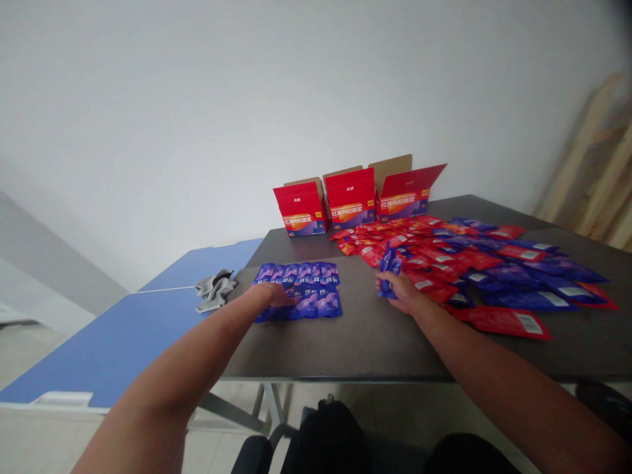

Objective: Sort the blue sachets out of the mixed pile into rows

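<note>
Purple sachets (309,306) lie side by side in two rows on the dark table, their printed faces up. Over the left part of these rows reaches my left hand (280,295), fingers stretched out and touching the sachets. To the right of the rows, my right hand (401,291) is closed around a purple sachet (390,262) held upright; whether more than one is in the grip I cannot tell. Just beyond that hand spreads a loose pile of red pouches (434,263) mixed with purple pouches (518,283).
Three red cartons with raised flaps stand at the back: a left carton (302,214), a middle carton (350,201) and a right carton (405,197). Grey cloth gloves (216,291) lie by the table's left edge, on a blue folding table (148,329). Wooden slats (600,151) lean at far right.
</note>
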The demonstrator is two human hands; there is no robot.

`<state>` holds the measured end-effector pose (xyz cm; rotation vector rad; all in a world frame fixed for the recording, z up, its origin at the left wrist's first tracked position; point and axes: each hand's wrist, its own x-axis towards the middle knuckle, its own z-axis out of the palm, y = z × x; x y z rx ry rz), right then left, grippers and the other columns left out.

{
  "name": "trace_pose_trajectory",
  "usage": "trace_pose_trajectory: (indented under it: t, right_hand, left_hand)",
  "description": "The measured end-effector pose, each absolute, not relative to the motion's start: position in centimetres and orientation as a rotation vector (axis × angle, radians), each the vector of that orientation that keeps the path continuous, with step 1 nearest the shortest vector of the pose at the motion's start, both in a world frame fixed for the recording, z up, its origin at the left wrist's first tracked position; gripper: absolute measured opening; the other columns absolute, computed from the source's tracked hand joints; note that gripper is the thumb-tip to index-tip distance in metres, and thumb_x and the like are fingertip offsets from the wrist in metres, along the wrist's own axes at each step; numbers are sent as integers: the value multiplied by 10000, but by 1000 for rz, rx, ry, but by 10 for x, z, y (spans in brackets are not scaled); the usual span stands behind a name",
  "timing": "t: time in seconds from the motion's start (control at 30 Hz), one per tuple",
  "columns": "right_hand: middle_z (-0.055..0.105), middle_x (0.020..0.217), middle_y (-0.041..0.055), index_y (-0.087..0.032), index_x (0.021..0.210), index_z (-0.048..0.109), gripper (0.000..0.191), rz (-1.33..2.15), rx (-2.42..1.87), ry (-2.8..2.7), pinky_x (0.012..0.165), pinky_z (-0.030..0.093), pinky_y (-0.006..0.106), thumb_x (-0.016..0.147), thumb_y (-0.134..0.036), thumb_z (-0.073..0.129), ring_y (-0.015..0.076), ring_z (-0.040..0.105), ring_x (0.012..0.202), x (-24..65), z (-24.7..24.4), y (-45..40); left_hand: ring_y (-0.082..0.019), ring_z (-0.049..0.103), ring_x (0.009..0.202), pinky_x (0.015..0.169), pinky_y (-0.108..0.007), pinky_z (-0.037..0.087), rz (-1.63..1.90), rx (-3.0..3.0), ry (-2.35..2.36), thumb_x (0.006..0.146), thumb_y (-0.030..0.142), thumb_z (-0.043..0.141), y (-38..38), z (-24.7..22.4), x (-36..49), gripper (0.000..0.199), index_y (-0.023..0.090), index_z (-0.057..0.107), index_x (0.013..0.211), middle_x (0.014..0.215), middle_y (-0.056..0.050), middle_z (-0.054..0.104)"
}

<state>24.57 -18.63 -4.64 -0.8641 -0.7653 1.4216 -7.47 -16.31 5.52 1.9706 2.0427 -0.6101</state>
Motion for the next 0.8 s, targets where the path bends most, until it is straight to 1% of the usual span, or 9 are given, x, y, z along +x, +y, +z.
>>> trace_pose_trajectory:
  t: [0.07, 0.17, 0.23, 0.33, 0.4, 0.47, 0.53, 0.7, 0.8]
  right_hand:
    - [572, 567, -22, -164, 695, 571, 181, 1426, -868, -770, 473, 421, 205, 596, -239, 703, 91, 520, 506, 246, -47, -186]
    - [570, 567, -25, -167, 685, 567, 213, 1421, -868, -792, 482, 419, 211, 588, -258, 733, 93, 520, 508, 246, -47, -187]
    - [567, 567, -32, -169, 682, 565, 251, 1408, -871, -813, 486, 411, 212, 573, -275, 765, 92, 516, 508, 246, -47, -186]
    - [555, 567, -48, -170, 679, 561, 311, 1384, -884, -832, 498, 393, 212, 546, -314, 803, 84, 504, 512, 245, -49, -185]
    - [546, 563, -61, -173, 679, 557, 338, 1372, -885, -844, 506, 378, 211, 533, -335, 816, 76, 487, 507, 245, -51, -184]
    - [543, 562, -73, -178, 687, 558, 347, 1360, -880, -866, 516, 368, 212, 523, -330, 823, 70, 476, 504, 245, -52, -183]
    - [568, 592, -72, -181, 713, 577, 338, 1353, -865, -902, 546, 383, 216, 518, -300, 825, 76, 500, 536, 244, -53, -183]
    - [674, 792, -25, -210, 888, 629, 405, 1348, -763, -1011, 727, 464, 268, 526, -217, 809, 144, 616, 765, 237, -51, -186]
    - [690, 830, -17, -216, 932, 622, 455, 1323, -761, -1015, 737, 488, 284, 518, -201, 810, 164, 636, 797, 235, -49, -188]
  left_hand:
    - [-398, 586, 1019, 841, -421, 435, -621, 2033, 2052, 582, 658, 626, -161, 59, -75, 615, 151, 701, 922, 927, -206, 682]
    - [-392, 577, 1044, 866, -421, 422, -472, 2195, 2100, 666, 661, 558, -157, 66, -67, 641, 109, 682, 966, 1070, -241, 638]
    - [-356, 594, 1024, 857, -392, 426, -317, 2313, 2051, 726, 649, 496, -157, 69, -52, 619, 118, 674, 990, 1073, -224, 642]
    - [-274, 631, 920, 802, -319, 438, -80, 2421, 1822, 783, 610, 442, -163, 65, -17, 541, 160, 675, 972, 975, -151, 680]
    - [-213, 634, 797, 732, -276, 442, 79, 2406, 1624, 793, 600, 442, -168, 56, 12, 498, 177, 671, 925, 885, -94, 685]
    - [-159, 598, 657, 633, -245, 434, 205, 2301, 1416, 793, 627, 428, -173, 45, 40, 515, 171, 655, 872, 754, -47, 660]
    - [-121, 544, 572, 552, -219, 409, 344, 2160, 1281, 779, 664, 421, -175, 35, 64, 555, 160, 639, 866, 693, -17, 624]
    - [-89, 449, 508, 485, -206, 353, 596, 2019, 1280, 733, 637, 526, -169, 23, 102, 535, 135, 642, 880, 640, 11, 584]
    - [-96, 459, 519, 500, -212, 360, 626, 2036, 1287, 729, 582, 572, -164, 23, 108, 473, 131, 661, 844, 605, 20, 565]
